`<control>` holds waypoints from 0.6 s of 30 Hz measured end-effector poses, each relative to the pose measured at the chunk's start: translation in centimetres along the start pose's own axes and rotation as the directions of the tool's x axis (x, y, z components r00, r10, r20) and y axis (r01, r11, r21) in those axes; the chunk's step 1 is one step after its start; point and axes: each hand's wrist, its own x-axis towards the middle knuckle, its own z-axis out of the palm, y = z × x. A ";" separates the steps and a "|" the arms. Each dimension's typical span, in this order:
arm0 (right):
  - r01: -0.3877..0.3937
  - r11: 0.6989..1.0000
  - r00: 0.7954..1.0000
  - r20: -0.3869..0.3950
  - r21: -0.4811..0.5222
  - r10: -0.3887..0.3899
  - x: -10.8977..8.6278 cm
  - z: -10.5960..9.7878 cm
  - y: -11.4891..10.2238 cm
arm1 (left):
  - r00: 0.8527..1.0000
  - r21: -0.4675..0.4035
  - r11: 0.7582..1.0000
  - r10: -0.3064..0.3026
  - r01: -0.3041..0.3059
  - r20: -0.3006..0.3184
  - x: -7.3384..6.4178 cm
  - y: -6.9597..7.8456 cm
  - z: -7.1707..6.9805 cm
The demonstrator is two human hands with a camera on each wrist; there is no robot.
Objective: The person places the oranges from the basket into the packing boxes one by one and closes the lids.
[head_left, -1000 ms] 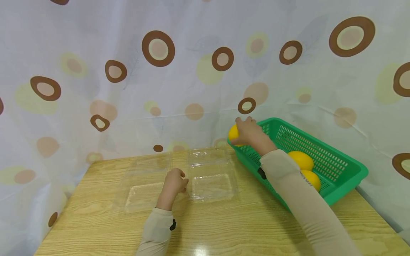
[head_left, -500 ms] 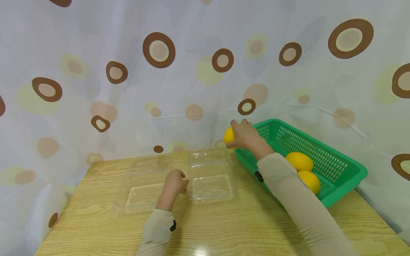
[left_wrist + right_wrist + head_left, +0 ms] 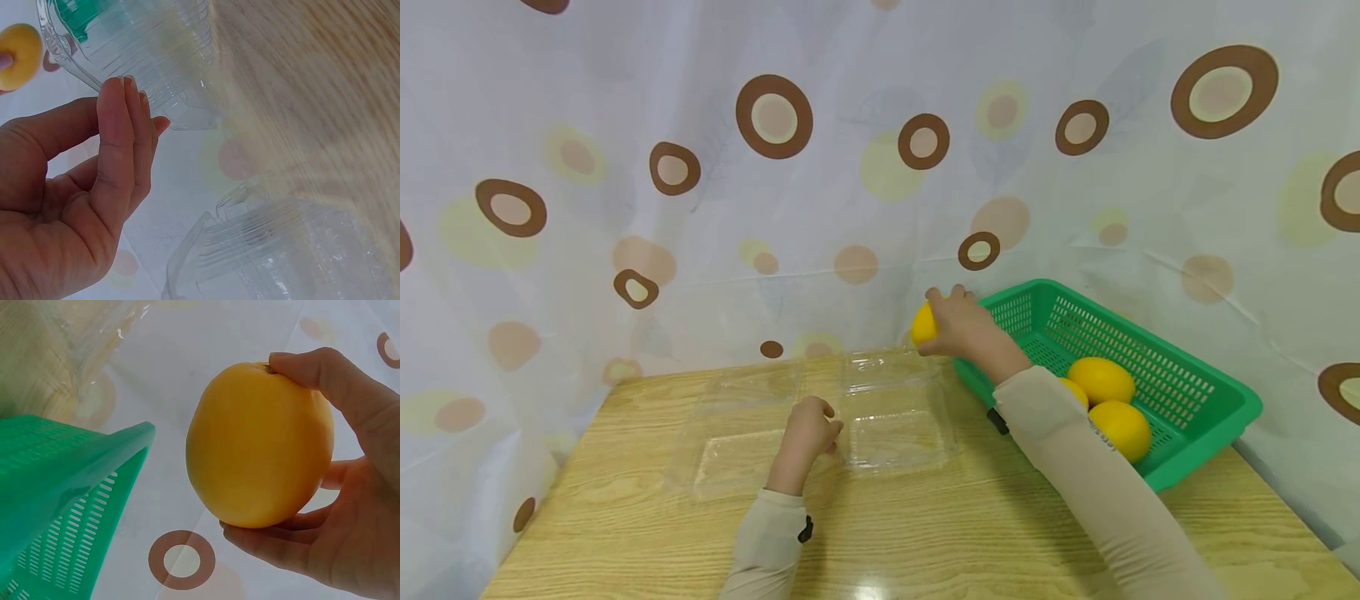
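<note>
My right hand (image 3: 966,325) grips a smooth, oval yellow fruit (image 3: 259,447) with a small stem end; its exact kind is unclear. The thumb lies at the stem end and the fingers are under the opposite side. Hand and fruit are in the air just left of the green basket's far-left corner. My left hand (image 3: 811,427) stays between two clear plastic containers, close to the edge of the right-hand container (image 3: 895,437). In the left wrist view its fingers (image 3: 115,137) are extended together, bent at the knuckles, by that container's rim; whether they touch it is hard to tell.
The green perforated basket (image 3: 1217,408) stands on the right, with several yellow fruits (image 3: 1101,381) inside, one partly behind the right sleeve. The left-hand clear container (image 3: 737,458) lies on the wooden table (image 3: 925,542). A patterned curtain (image 3: 850,208) hangs behind the table.
My right hand has carried the yellow fruit left and slightly down, from the basket's corner to beyond its rim. Another fruit in the basket has come into sight. The left hand has not moved.
</note>
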 end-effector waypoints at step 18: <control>0.035 0.998 0.998 0.043 0.046 -0.037 -0.6 1.5 -1.3 | 1.000 0.009 1.000 0.001 -0.001 0.006 0.0 0.0 -0.1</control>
